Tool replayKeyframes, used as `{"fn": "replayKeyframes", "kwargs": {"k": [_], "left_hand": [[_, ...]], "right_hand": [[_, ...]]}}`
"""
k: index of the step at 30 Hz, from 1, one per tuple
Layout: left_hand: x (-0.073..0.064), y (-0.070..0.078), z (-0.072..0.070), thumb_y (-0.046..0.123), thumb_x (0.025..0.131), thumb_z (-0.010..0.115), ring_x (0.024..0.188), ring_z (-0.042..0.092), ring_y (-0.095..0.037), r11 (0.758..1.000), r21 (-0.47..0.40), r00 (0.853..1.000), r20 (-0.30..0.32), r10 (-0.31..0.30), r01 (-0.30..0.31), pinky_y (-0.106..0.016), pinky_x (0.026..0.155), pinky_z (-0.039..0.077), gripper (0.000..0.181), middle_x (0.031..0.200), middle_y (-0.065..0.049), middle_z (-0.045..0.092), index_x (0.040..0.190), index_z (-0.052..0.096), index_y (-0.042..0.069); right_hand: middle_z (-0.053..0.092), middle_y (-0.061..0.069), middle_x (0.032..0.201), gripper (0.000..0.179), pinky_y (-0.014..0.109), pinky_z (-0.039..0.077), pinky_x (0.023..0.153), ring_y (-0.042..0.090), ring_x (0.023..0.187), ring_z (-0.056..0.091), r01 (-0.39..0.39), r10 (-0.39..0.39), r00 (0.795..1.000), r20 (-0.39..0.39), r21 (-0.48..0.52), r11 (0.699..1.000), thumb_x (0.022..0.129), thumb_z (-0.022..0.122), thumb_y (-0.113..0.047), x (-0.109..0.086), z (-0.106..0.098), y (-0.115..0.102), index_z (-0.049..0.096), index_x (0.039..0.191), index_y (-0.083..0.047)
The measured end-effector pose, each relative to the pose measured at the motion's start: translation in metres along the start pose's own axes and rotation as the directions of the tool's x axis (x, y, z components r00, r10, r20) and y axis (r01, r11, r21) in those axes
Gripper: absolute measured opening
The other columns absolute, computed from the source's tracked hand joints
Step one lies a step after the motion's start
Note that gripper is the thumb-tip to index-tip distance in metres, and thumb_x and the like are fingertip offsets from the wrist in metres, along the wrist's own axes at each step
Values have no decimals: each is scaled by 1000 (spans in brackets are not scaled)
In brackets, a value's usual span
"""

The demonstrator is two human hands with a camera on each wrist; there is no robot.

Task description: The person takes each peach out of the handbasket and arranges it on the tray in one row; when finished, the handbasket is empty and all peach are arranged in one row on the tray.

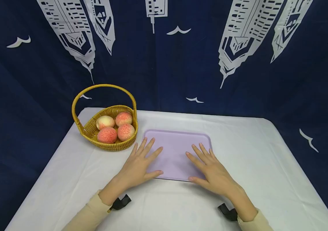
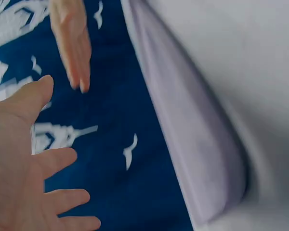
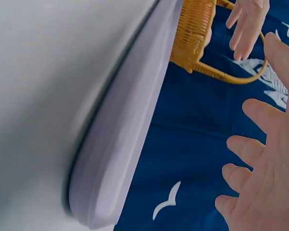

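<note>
We face a navy curtain (image 1: pixel 158 70) printed with white buildings and birds, hanging behind and beside a table (image 1: pixel 259 154). Its white cloth stretches broadly from the tray to the right edge, and a wide strip runs along our near side. The lilac tray (image 1: pixel 173 154) lies flat near the middle, set in from the back edge. Just beside its far-left corner we find the wicker basket (image 1: pixel 113 147), handle upright. Over the tray's left and right sides hover the left hand (image 1: pixel 136 166) and right hand (image 1: pixel 215 173), fingers spread, holding nothing, well apart. Four peaches (image 1: pixel 107 135) sit inside the basket.
</note>
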State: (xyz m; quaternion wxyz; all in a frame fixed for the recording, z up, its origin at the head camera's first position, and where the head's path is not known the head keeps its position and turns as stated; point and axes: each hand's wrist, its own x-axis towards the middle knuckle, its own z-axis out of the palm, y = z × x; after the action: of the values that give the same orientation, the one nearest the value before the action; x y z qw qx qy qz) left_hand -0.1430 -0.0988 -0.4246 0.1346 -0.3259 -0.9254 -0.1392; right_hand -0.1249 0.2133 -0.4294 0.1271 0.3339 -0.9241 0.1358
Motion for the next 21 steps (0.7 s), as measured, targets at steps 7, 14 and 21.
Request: {"fn": "replayKeyframes", "kwargs": {"k": [7, 14, 21], "left_hand": [[4, -40, -27, 32, 82, 77, 131, 47, -42, 986, -114, 962, -231, -145, 121, -58, 104, 42, 67, 144, -24, 46, 140, 53, 8], [-2, -95, -38, 16, 76, 80, 120, 52, -43, 921, -275, 837, -402, -370, 275, -60, 98, 44, 60, 129, -24, 54, 129, 58, -1], [-17, -138, -33, 11, 71, 80, 121, 47, -46, 854, -336, 732, -446, -515, 396, -60, 102, 37, 64, 124, -30, 54, 127, 55, -8]], "right_hand": [[19, 8, 164, 77, 33, -1, 124, 37, 150, 15, -92, 95, 995, -6, 170, 981, 90, 67, -36, -7, -8, 13, 28, 155, -21], [16, 7, 164, 75, 60, 12, 119, 34, 152, 7, -225, 250, 968, -19, 382, 896, 94, 63, -20, -20, -6, 35, 22, 157, -20], [18, 19, 162, 70, 75, 14, 108, 50, 146, 11, -336, 399, 917, -12, 519, 786, 98, 56, -18, -35, 3, 62, 19, 157, -23]]}}
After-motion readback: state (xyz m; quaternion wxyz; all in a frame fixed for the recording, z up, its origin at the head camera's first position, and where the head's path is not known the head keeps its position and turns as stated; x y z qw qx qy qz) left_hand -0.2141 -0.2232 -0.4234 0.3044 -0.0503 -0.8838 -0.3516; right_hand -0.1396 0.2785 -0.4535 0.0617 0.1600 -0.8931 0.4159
